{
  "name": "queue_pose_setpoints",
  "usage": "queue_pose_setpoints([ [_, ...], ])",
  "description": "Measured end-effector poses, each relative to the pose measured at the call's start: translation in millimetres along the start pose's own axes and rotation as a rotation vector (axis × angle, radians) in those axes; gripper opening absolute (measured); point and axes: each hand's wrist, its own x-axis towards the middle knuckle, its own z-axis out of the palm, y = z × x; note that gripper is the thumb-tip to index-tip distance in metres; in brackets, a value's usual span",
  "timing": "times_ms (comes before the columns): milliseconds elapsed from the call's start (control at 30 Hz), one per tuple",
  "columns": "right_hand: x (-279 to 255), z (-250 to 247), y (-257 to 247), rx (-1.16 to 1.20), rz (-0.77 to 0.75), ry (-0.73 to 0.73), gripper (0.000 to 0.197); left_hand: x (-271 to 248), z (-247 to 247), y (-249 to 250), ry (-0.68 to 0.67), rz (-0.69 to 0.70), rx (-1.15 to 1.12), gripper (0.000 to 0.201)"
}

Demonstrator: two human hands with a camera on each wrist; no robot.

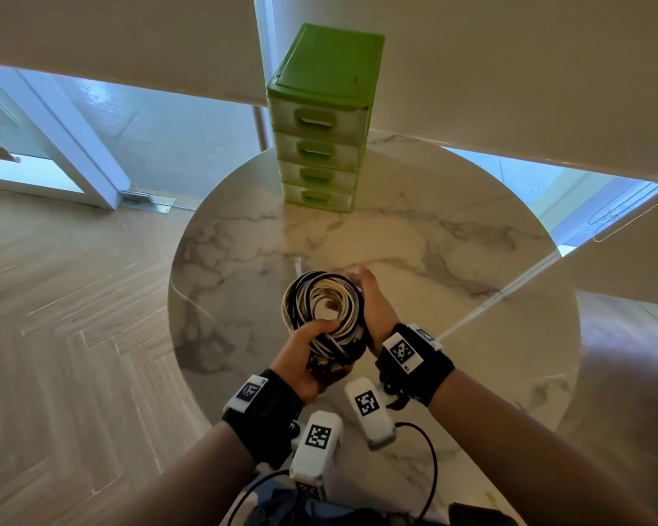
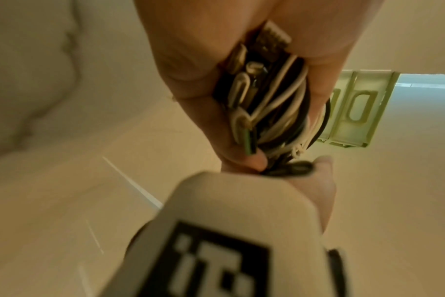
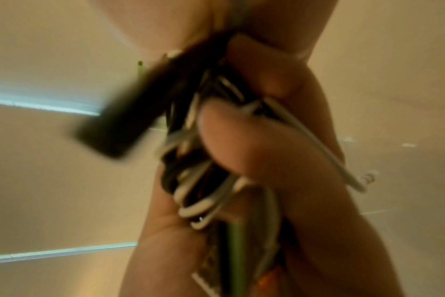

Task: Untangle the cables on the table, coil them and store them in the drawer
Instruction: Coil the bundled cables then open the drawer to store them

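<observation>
Above the near half of the round marble table [image 1: 453, 237], I hold one coil of black and white cables [image 1: 321, 309] upright in the air. My left hand [image 1: 306, 362] grips its lower edge, thumb curled through the centre, fingers wrapped underneath over the plug ends. My right hand [image 1: 375, 301] lies flat against the coil's right side, fingers straight, gripping nothing. The green drawer unit [image 1: 321, 134] stands at the table's far edge, all four drawers closed, well apart from the coil.

A: Any lettering, brand or number to read here?
B: None. Only black-and-white square code markers [image 1: 400, 351] on the wrist bands and white camera housings [image 1: 316, 447], lower middle of the head view.
</observation>
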Motion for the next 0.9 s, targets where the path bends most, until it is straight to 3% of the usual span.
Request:
queue_pose_setpoints([
  [100, -7, -7, 4, -0.046, -0.044, 0.054, 0.049, 1, -3, 3, 0.031, 0.057, 0.012, 0.037],
  [200, -24, -20, 20, -0.421, -0.247, 0.027, 0.05, 3, -10, 9, 0.072, 0.143, 0.023, 0.029],
  [300, -42, -19, 35, -0.731, -0.451, -0.069, 0.038, 4, -14, 11, 0.085, 0.196, 0.001, 0.027],
  [367, -42, -17, 41, -0.812, -0.485, 0.002, 0.039, 2, -12, 10, 0.083, 0.214, -0.016, 0.021],
  [467, -36, -17, 39, -0.694, -0.335, 0.069, 0.036, 2, -10, 8, 0.088, 0.228, -0.016, 0.025],
  [567, -32, -21, 25, -0.331, -0.192, 0.038, 0.027, 3, -9, 7, 0.124, 0.244, 0.006, 0.033],
  [700, -25, -35, 2, -0.312, -0.253, 0.208, 0.013, 2, -11, 5, 0.14, 0.245, 0.047, 0.033],
  [900, -25, -31, -6, -0.215, -0.195, 0.132, 0.003, -1, -11, -2, 0.08, 0.126, 0.133, 0.029],
])
